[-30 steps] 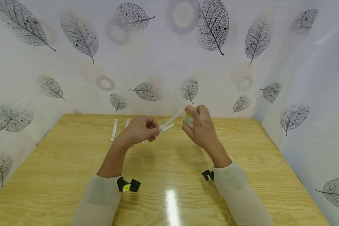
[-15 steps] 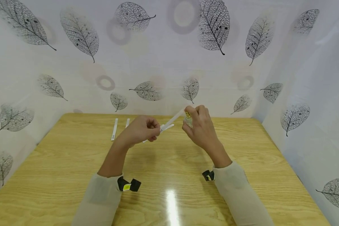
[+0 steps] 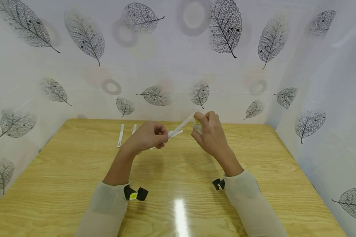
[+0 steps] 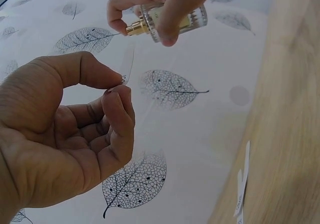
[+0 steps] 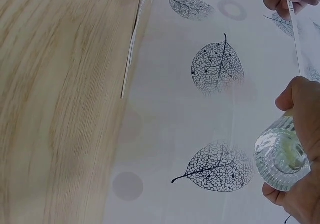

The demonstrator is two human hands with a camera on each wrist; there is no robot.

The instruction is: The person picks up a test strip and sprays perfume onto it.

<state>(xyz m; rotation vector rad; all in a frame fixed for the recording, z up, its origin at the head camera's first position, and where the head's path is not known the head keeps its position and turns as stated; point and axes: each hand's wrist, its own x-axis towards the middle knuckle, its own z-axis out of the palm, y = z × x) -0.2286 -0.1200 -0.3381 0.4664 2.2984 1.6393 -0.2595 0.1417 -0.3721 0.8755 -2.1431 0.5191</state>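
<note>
Between thumb and index finger, my left hand (image 3: 148,135) pinches the end of a white perfume test strip (image 3: 183,125). The strip slants up to the right, its far end near the spray nozzle. My right hand (image 3: 212,135) grips a small clear glass perfume bottle (image 3: 197,127), the index finger on top of its gold spray head (image 4: 137,28). In the left wrist view the bottle lies tilted, nozzle facing the strip. The ribbed glass base (image 5: 282,156) shows in the right wrist view. The fingers cover much of the bottle.
On the wooden table (image 3: 178,171), a white strip (image 3: 120,135) lies to the left, another strip (image 3: 134,128) is partly behind my left hand. More strips (image 3: 177,133) lie beneath the held one. A leaf-patterned curtain (image 3: 172,72) borders the table's back and sides.
Both hands keep nearly the same place. The held strip looked blurred and fainter a second ago and now shows a sharper outline.
</note>
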